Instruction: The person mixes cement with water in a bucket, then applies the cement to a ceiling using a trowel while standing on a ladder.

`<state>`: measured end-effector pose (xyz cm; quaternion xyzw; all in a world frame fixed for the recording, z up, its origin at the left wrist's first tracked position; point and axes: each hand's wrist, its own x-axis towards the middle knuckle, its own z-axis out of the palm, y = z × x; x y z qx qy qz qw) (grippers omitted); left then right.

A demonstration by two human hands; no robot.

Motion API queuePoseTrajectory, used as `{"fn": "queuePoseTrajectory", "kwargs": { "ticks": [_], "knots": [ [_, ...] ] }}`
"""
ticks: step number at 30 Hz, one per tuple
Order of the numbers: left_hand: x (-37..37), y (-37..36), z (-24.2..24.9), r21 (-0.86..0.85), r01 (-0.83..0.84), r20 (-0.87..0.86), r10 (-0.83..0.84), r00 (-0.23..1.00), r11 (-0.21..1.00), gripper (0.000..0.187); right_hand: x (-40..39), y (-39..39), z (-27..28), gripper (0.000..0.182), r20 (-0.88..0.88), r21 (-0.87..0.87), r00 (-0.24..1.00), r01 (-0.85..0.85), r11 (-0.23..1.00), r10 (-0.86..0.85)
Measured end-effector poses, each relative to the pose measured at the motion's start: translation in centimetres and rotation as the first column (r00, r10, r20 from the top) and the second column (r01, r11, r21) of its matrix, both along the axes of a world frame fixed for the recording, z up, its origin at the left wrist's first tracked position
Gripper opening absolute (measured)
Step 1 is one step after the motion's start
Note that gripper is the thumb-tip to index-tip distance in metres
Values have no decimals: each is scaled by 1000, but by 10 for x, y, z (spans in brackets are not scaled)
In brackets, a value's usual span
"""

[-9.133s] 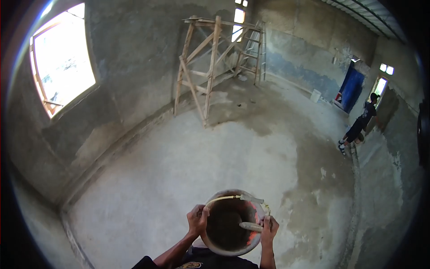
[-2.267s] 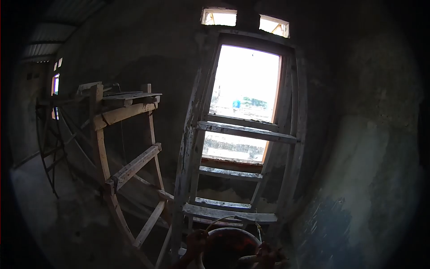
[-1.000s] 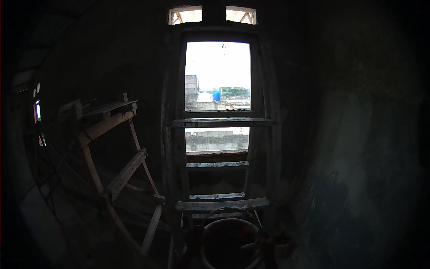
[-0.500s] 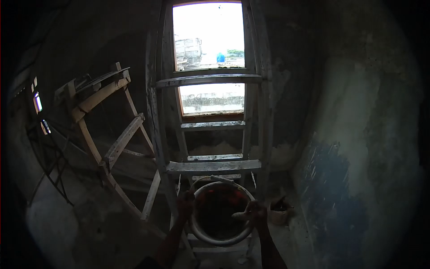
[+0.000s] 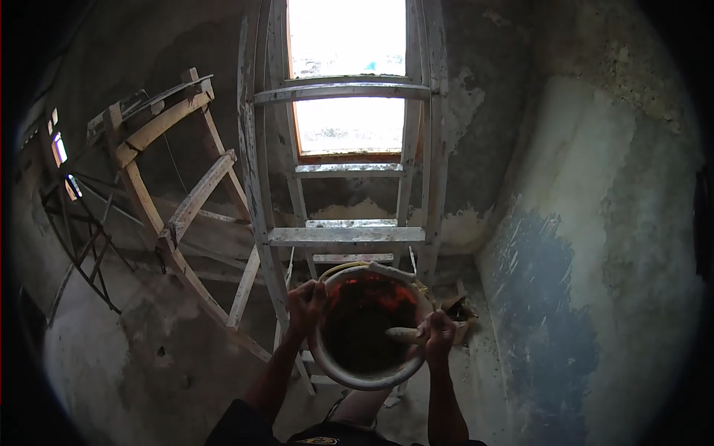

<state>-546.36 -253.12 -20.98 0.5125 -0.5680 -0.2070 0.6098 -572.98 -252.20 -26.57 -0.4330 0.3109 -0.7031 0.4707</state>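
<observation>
A round bucket (image 5: 343, 377) with a pale rim and reddish inner wall is held in front of my body, its mouth facing up toward me. Dark material (image 5: 361, 338) lies inside. My left hand (image 5: 306, 305) is closed on the bucket's left rim, where the thin yellowish bail (image 5: 343, 265) meets it. At the right rim, my right hand (image 5: 436, 332) is closed round a tool whose pale, rounded handle (image 5: 404, 335) juts over the bucket's mouth; the tool's other end is hidden by the hand.
A paint-spattered ladder (image 5: 346, 236) stands right ahead, before a bright window (image 5: 346, 37). Wooden scaffold frames (image 5: 197, 201) stand to the left. A plastered wall with a blue-grey patch (image 5: 547, 297) rises at the right. A container with dark contents (image 5: 457, 312) sits behind the bucket.
The view has tilted downward and brightened, so the window and ladder sit higher. The bucket appears slightly higher and nearer, with both hands still at its rim.
</observation>
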Motion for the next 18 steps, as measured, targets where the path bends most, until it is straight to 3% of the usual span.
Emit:
{"fn": "queuePoseTrajectory", "kwargs": {
  "ticks": [4, 6, 10, 15, 18],
  "knots": [
    [-12, 5, 31, 9, 47, 45, -47, 998, 999, 33, -21, 20, 39, 36, -18, -9, 997, 78, 997, -79],
    [-20, 15, 56, 101, 140, 67, -147, 987, 985, 34, -34, 28, 57, 37, 0, -12, 998, 58, 998, -58],
    [-34, 20, 78, 41, 200, 100, -203, 974, 979, 37, -59, 37, 82, 31, 180, -69, 982, -50, 996, 62],
    [-42, 5, 89, 23, 337, -20, -337, 941, 941, 40, -75, 42, 115, 35, 109, -101, 994, -6, 995, 17],
    [-50, -9, 105, 18, 346, 42, -347, 937, 938, 39, -81, 36, 126, 38, 72, -136, 996, 61, 989, -51]
  ]
}}
